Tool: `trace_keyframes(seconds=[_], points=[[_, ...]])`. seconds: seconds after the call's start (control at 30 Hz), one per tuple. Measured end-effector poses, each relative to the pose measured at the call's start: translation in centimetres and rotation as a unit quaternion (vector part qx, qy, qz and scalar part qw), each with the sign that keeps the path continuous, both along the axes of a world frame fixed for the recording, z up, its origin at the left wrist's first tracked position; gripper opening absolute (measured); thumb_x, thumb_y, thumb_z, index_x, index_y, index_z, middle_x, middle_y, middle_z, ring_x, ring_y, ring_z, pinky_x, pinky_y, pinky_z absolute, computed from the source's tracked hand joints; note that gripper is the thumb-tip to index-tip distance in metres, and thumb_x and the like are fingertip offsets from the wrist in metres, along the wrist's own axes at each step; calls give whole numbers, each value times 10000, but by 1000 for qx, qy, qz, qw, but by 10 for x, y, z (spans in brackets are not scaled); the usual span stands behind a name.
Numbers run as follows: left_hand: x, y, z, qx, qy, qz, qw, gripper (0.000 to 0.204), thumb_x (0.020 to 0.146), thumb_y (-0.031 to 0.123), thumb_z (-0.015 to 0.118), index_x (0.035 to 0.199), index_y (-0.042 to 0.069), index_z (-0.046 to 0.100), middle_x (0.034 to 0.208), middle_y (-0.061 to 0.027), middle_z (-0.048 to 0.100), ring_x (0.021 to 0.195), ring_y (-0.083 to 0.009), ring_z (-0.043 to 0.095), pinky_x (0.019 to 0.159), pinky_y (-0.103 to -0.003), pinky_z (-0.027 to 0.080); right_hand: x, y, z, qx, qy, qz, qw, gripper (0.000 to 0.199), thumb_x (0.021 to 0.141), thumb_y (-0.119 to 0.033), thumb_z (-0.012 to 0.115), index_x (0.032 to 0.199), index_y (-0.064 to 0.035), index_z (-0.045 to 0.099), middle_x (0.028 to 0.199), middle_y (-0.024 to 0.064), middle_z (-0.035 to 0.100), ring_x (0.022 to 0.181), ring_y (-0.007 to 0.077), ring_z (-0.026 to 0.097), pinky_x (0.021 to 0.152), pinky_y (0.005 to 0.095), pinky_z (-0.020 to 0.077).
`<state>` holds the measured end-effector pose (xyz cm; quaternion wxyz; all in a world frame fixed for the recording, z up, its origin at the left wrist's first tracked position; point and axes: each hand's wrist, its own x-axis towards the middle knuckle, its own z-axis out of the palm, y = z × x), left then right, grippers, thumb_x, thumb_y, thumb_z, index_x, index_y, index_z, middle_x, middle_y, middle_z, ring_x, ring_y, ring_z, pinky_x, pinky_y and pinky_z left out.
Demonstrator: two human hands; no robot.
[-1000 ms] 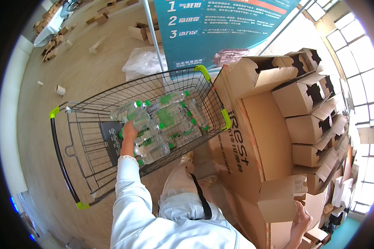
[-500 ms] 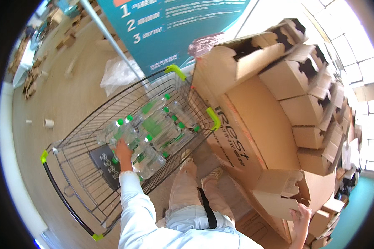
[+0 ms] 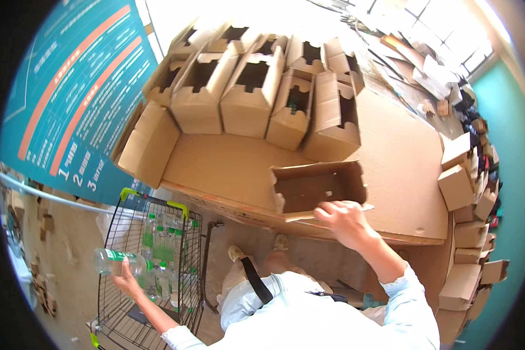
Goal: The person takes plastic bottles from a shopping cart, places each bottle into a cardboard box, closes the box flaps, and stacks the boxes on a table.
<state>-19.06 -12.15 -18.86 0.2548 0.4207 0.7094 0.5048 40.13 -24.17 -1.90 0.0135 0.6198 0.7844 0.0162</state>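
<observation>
My left hand [image 3: 126, 282] is closed around a clear plastic bottle [image 3: 112, 262] with a green label, lifted over the left side of a wire shopping cart [image 3: 199, 248]. More clear bottles with green caps [image 3: 163, 244] stand in the cart. My right hand [image 3: 349, 223] pinches the near edge of a small open cardboard box [image 3: 310, 170], which sits at the front of a large cardboard surface [image 3: 221, 160]. No bottle shows inside that box, only a few small pale scraps.
Several open-topped cardboard boxes [image 3: 246, 111] stand in rows along the back of the surface; one holds something green. A teal printed banner [image 3: 70, 105] rises behind the cart. Stacked boxes [image 3: 456, 186] line the right wall.
My left hand has lifted a bottle from among the others in the cart. The view has swung right, and the small box in my right hand now rests open side up on the surface.
</observation>
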Motion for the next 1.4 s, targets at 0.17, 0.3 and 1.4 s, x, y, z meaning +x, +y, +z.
trace_keyframes(seconds=[0.17,0.3,1.4], points=[[206,19,135,242,-211,-196,926,667,784,198,674,1356,-50,437,1256,-198,547,1178,-340,555,1047,-497,422,21,-14,-42,67,116,-29,991,214,771,-101,652,980,-78,610,847,61,629,823,215,667,696,337,537],[386,29,209,246,-129,-554,785,873,755,517,741,1349,-46,440,1237,-215,572,1183,-356,562,1049,-514,428,37,-21,-39,93,154,-39,983,219,784,-88,654,999,-70,618,869,75,648,849,228,666,743,344,529],[547,23,144,-136,500,-771,371,456,951,379,546,1177,-10,622,1125,-227,657,1026,-380,630,898,-433,499,94,-53,-43,280,295,-45,913,229,771,-151,740,954,-62,635,973,103,646,1035,262,621,888,371,512]])
